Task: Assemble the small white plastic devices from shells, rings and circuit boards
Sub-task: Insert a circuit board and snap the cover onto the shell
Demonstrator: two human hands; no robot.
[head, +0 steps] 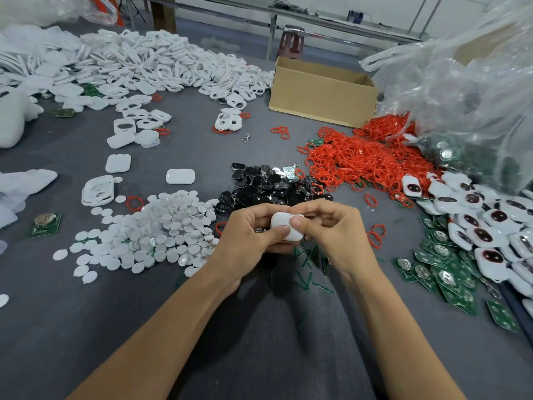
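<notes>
Head camera, looking down over a grey worktop (72,327): a person's left hand (248,235) and right hand (331,229) meet above the near middle of the surface, both gripping a single white shell (284,223). The fingers (317,207) of each hand are curled round the piece, and the two thumbs press side by side on its upper face. What lies under the shell is hidden by the hands.

Parts lie in heaps around the hands. A mound of white discs (161,232) sits just to the left of the hands, and a pile of black parts (271,186) lies just beyond them. Red rings (360,160) spread in a tangled heap toward the far right, with a few strays near the right wrist. Green circuit boards (444,272) overlap along the right edge, beside a row of assembled devices (484,226) with dark windows. Loose shells (144,62) cover the far left corner in a broad drift. An open cardboard box (320,93) stands at the far edge, and a crumpled clear plastic bag (461,90) rises over the far right corner. One lone board (46,225) lies near the left edge.
</notes>
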